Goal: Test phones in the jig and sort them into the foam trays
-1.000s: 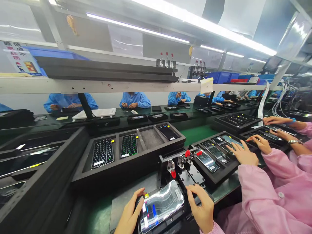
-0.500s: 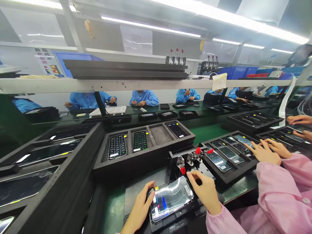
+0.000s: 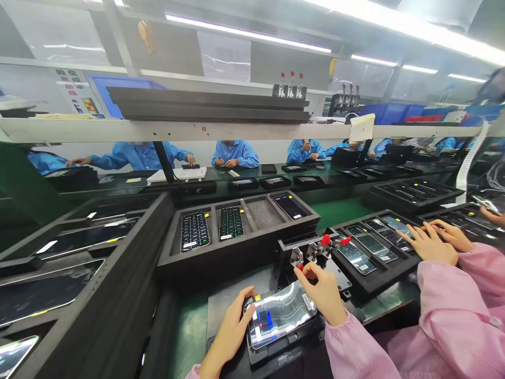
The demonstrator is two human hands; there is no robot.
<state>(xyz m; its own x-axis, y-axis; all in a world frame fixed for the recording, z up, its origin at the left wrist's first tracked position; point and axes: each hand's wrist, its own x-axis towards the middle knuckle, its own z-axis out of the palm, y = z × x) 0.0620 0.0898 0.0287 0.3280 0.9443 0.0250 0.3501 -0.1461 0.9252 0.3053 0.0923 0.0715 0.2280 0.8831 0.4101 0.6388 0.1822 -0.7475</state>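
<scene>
Glossy and reflective, the flat phone panel with coloured marks on its screen lies face up in a black fixture block at the near edge of the green work surface. The left hand rests at the panel's left end, its fingers lightly curled and close together, the thumb tip touching the panel's upper left corner by a small yellow tab. The right hand sits over the panel's far right corner, with thumb and forefinger pinching the nearest red-tipped metal toggle clamp at the back of the fixture; the other fingers are folded under. Two more red-handled clamps stand just beside it, to the right.

Behind the fixture, a black foam tray with four compartments holds two phones showing lit grids, one empty slot, and one dark phone. To the right, another black tray of phones lies under a neighbouring person's hands, fingers spread, in pink sleeves. Dark stacked trays line the left edge. Across the line, people in blue coats sit beneath a white shelf.
</scene>
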